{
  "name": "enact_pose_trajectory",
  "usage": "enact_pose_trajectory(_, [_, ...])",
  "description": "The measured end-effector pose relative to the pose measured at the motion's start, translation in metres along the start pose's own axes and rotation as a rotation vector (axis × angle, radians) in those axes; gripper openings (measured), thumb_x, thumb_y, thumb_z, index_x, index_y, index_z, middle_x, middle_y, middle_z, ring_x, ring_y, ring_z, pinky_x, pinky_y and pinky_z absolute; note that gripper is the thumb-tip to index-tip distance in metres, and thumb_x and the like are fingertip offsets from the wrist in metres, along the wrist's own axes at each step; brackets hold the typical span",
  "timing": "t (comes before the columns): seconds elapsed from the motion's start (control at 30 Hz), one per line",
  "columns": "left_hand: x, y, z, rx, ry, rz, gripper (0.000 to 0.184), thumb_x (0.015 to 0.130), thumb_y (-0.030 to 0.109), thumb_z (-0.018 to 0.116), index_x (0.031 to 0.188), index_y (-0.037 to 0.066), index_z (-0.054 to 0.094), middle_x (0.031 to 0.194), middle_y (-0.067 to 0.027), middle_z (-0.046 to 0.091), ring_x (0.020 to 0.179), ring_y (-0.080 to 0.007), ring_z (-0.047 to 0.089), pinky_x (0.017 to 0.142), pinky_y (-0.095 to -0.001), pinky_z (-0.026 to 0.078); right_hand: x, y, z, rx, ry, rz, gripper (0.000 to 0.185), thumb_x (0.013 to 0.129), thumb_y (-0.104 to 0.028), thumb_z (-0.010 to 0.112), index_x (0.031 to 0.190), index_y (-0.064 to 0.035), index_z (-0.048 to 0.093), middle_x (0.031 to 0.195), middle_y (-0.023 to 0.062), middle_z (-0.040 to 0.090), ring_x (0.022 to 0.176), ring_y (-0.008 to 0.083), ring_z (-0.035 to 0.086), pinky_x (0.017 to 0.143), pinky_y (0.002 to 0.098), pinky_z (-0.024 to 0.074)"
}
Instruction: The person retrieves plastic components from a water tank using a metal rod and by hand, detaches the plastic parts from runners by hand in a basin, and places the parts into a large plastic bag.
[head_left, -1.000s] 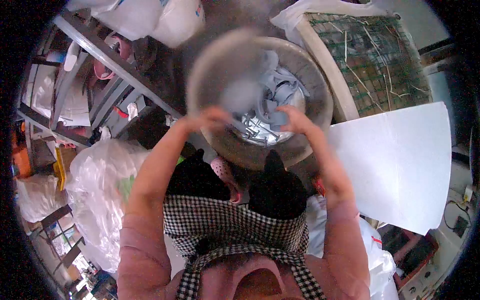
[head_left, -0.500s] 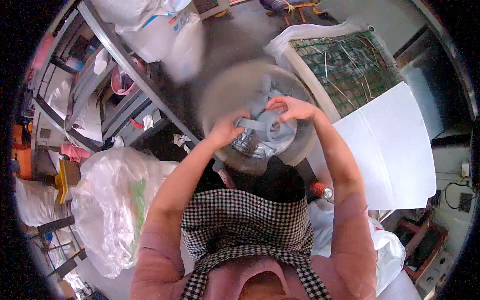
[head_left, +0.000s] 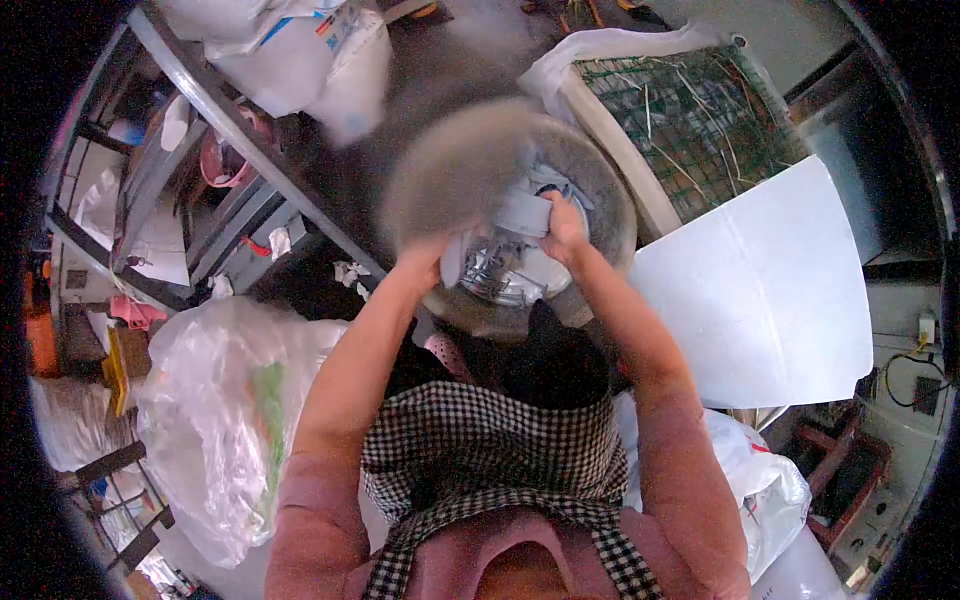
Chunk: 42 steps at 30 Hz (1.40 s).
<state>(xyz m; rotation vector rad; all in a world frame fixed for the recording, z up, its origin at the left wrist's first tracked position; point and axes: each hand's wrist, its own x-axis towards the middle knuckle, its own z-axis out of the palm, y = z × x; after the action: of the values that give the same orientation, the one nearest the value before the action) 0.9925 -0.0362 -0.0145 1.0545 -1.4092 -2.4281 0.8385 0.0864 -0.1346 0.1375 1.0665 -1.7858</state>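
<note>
A wide round tub (head_left: 610,215) stands in front of my knees, its left side blurred. Inside lie grey pieces (head_left: 575,190) and, nearer me, several shiny metal parts (head_left: 495,280). My right hand (head_left: 565,228) is closed on a light grey part (head_left: 523,213) above the tub's contents. At the tub's left side, my left hand (head_left: 428,258) is beside another grey piece (head_left: 453,262); its fingers are blurred and partly hidden, so its grip cannot be made out.
A metal rack (head_left: 240,125) stands at the left, above a clear plastic bag (head_left: 215,400). White sacks (head_left: 325,65) lie at the top. To the right are a green mesh panel (head_left: 690,130) in a pale frame and a large white board (head_left: 755,295).
My hands have moved apart, the left one toward the tub's left side. My right hand has closed on the grey part. The camera view has shifted slightly.
</note>
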Motion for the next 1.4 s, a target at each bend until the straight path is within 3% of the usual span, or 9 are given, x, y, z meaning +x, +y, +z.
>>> enact_pose_trajectory(0.07, [0.001,0.002,-0.005,0.071,-0.176,-0.134,0.028,0.082,0.026,0.056,0.097,0.002,0.058,0.078,-0.0087,0.062,0.065,-0.0161,0.058,0.062,-0.0271,0.045,0.018,0.014,-0.004,0.048,-0.047,-0.002,0.043,0.087,-0.037,0.037,0.114,-0.0039,0.043,0.110,0.0142,0.051,0.099,0.0335,0.051,0.078,0.0523,0.0442])
enact_pose_trajectory(0.2, [0.019,-0.010,-0.027,0.212,-0.034,-0.184,0.034,0.085,0.036,0.051,0.092,0.004,0.056,0.055,-0.0042,0.050,0.041,-0.0166,0.046,0.040,-0.0289,0.037,0.046,0.017,-0.008,-0.014,-0.116,0.255,0.040,0.091,-0.032,0.031,0.118,-0.0033,0.041,0.116,0.0145,0.047,0.103,0.0360,0.049,0.081,0.0509,0.0423])
enact_pose_trajectory(0.27, [0.016,-0.001,-0.028,0.219,0.103,-0.116,0.032,0.083,0.035,0.054,0.083,0.003,0.052,0.048,-0.0019,0.041,0.036,-0.0152,0.039,0.035,-0.0290,0.031,0.098,0.004,-0.049,-1.497,-0.007,-0.126,0.045,0.087,-0.032,0.043,0.121,-0.0034,0.037,0.121,0.0178,0.043,0.106,0.0406,0.046,0.085,0.0470,0.0407])
enact_pose_trajectory(0.4, [0.014,0.018,-0.042,0.272,0.293,-0.150,0.030,0.078,0.026,0.062,0.072,0.002,0.046,0.046,-0.0035,0.041,0.033,-0.0147,0.037,0.035,-0.0280,0.032,0.183,0.001,-0.120,-1.729,0.467,-0.269,0.054,0.069,-0.015,0.060,0.118,-0.0051,0.039,0.119,0.0199,0.045,0.107,0.0353,0.046,0.090,0.0394,0.0387])
enact_pose_trajectory(0.5, [0.020,0.013,-0.048,0.187,0.352,-0.169,0.029,0.077,0.024,0.064,0.073,0.002,0.045,0.048,-0.0033,0.041,0.034,-0.0145,0.038,0.035,-0.0273,0.032,0.200,0.002,-0.124,-1.875,0.521,-0.361,0.053,0.068,-0.011,0.056,0.118,-0.0065,0.038,0.122,0.0185,0.043,0.111,0.0321,0.043,0.090,0.0403,0.0377])
enact_pose_trajectory(0.8, [0.035,0.007,-0.055,0.177,0.288,-0.064,0.018,0.077,0.016,0.061,0.075,0.002,0.049,0.053,-0.0049,0.047,0.048,-0.0146,0.047,0.048,-0.0269,0.038,0.191,0.013,-0.125,-2.095,0.063,-0.135,0.040,0.065,-0.024,0.066,0.096,-0.0030,0.055,0.087,0.0196,0.059,0.087,0.0354,0.056,0.076,0.0422,0.0450])
enact_pose_trajectory(1.13, [0.039,-0.020,-0.042,0.297,0.299,0.205,0.024,0.081,0.025,0.060,0.072,0.004,0.052,0.057,-0.0017,0.051,0.047,-0.0128,0.049,0.047,-0.0272,0.039,0.050,0.008,-0.080,-1.407,0.323,-0.466,0.042,0.068,-0.029,0.069,0.092,0.0032,0.055,0.078,0.0171,0.060,0.076,0.0289,0.060,0.067,0.0381,0.0447])
enact_pose_trajectory(1.27, [0.032,-0.028,-0.005,0.357,0.197,0.161,0.024,0.079,0.023,0.063,0.077,0.001,0.055,0.070,-0.0072,0.061,0.059,-0.0142,0.058,0.053,-0.0263,0.043,0.010,-0.021,-0.029,-0.706,0.064,-0.337,0.033,0.077,-0.024,0.063,0.093,0.0037,0.056,0.076,0.0094,0.062,0.066,0.0159,0.059,0.061,0.0294,0.0467])
enact_pose_trajectory(1.4, [0.043,-0.050,0.013,0.329,0.154,0.277,0.031,0.075,0.022,0.066,0.094,0.000,0.058,0.082,-0.0056,0.062,0.072,-0.0128,0.058,0.062,-0.0270,0.046,-0.029,-0.036,0.033,-0.479,-0.024,-0.372,0.027,0.076,-0.022,0.064,0.089,0.0015,0.059,0.072,0.0082,0.064,0.066,0.0177,0.060,0.060,0.0305,0.0461])
